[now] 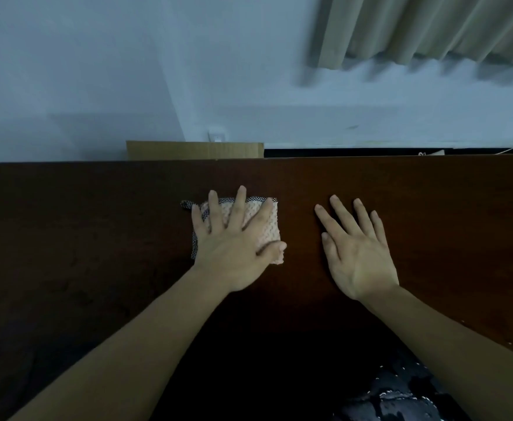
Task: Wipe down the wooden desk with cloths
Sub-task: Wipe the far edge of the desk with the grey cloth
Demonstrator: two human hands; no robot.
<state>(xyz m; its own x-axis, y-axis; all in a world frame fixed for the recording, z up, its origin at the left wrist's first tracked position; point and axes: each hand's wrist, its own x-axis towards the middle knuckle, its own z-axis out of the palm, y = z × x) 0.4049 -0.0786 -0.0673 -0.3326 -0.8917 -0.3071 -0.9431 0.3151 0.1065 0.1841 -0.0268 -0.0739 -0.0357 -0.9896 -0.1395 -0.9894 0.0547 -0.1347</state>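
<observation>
A dark brown wooden desk (97,226) fills the lower half of the head view. A folded pink waffle-weave cloth (267,230) with a dark checked border lies flat on it near the middle. My left hand (234,241) presses on the cloth with fingers spread and straight, the thumb along its right edge. To the right of the cloth my right hand (358,250) lies flat on the bare wood, fingers spread, holding nothing. A gap of bare desk separates the two hands.
Behind the desk's far edge stands a cardboard box (194,150) against a pale wall with a socket (217,135). Beige curtains (431,28) hang at the upper right. Dark patterned clothing (401,396) shows at the bottom right, at the desk's near edge.
</observation>
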